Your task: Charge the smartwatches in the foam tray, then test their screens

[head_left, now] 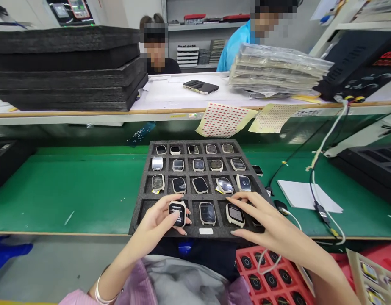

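My left hand [162,215] is closed around a smartwatch body [178,213] without a strap; its lit screen shows lines of white text, and the thumb rests on the glass. Under both hands lies a black foam tray [185,206] with rows of pockets, most holding similar watches. My right hand [257,214] arches over the front row at the right, thumb and fingers apart around another smartwatch [235,214]. Whether those fingertips touch it is unclear. Between the hands, a dark-screened watch [207,213] sits in its pocket. Another watch is partly hidden beneath my right hand.
Black foam trays [68,70] are stacked on the shelf at left, beside a phone [201,87] and clear plastic trays [278,70]. Cables [314,186] and white paper [309,195] lie right. A red tray [274,275] of round black parts is below. Two people are opposite.
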`<state>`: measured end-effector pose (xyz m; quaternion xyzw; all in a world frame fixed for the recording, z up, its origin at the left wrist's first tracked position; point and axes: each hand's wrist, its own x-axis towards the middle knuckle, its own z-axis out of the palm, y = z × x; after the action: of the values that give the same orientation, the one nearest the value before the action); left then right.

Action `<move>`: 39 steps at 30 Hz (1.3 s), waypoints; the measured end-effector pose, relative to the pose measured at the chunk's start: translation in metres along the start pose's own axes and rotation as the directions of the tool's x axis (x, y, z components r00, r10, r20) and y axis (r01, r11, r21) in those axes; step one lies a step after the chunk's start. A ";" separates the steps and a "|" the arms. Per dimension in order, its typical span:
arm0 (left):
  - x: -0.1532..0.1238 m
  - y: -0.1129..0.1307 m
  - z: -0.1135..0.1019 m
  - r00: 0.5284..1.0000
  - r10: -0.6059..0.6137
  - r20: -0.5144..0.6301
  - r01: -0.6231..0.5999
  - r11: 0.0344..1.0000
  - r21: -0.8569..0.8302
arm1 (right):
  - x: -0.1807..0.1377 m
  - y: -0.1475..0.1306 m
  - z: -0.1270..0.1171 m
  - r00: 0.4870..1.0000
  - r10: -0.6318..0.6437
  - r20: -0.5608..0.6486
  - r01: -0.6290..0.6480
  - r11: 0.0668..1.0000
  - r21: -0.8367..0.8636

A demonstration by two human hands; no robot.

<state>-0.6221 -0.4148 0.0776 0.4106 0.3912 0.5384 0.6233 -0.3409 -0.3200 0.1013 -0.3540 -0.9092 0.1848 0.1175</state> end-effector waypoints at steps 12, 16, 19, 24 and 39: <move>-0.004 0.008 -0.003 0.998 -0.009 -0.064 0.008 1.000 -0.007 | -0.017 0.028 0.011 0.973 0.116 -0.199 -0.161 0.961 -0.227; -0.007 0.009 -0.010 0.997 0.012 -0.077 -0.006 0.997 0.073 | -0.024 0.026 0.017 0.938 0.187 -0.293 -0.234 0.963 -0.134; -0.014 0.012 -0.019 0.987 0.046 -0.153 -0.013 0.977 0.211 | -0.028 0.024 0.015 0.902 0.279 -0.329 -0.289 0.957 0.019; -0.018 0.013 -0.027 0.973 0.078 -0.216 -0.017 0.963 0.270 | -0.029 0.009 0.013 0.840 0.357 -0.408 -0.180 0.893 0.411; 0.012 0.001 0.010 0.957 0.079 -0.280 -0.027 0.982 0.186 | 0.024 -0.033 0.033 0.986 0.154 -0.058 0.062 -0.023 0.998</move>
<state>-0.6115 -0.4040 0.0815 0.3935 0.5129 0.5710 0.5060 -0.3894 -0.3343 0.0875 -0.2059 -0.4790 0.7552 0.3973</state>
